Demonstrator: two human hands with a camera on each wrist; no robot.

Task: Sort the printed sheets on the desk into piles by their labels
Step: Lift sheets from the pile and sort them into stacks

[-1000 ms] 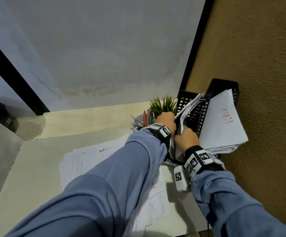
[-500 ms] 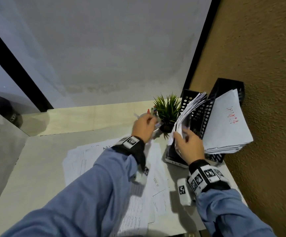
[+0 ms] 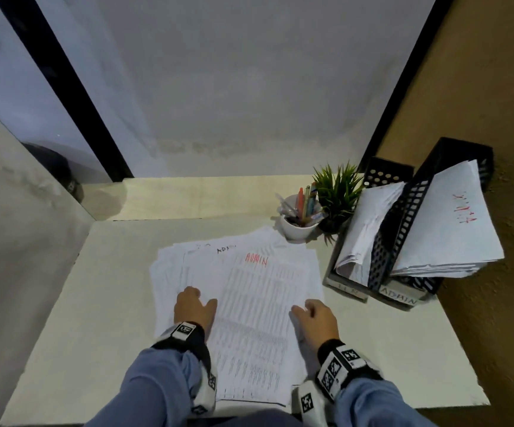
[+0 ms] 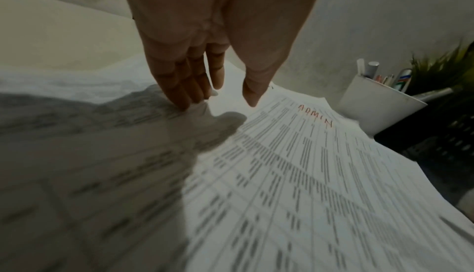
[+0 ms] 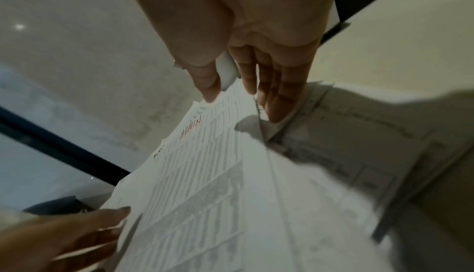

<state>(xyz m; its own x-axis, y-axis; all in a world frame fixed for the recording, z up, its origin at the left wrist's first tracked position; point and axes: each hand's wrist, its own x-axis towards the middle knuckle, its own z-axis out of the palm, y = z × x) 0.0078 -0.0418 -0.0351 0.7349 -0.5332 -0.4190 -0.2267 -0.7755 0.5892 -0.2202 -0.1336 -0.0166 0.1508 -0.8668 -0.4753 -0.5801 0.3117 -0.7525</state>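
Left hand point(image 3: 194, 309) is laid flat, fingers straight, on the loose sheets point(image 3: 175, 272); nothing is grasped. Right hand point(image 3: 317, 322) is extended likewise, fingertips pressed at the right edge of the top ADMIN sheet point(image 3: 258, 306), centred on the desk point(image 3: 403, 349).

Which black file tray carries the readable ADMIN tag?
The right-hand tray, nearest the brown wall: its front tag reads ADMIN. The left tray, beside the plant, has a tag too faint to read.
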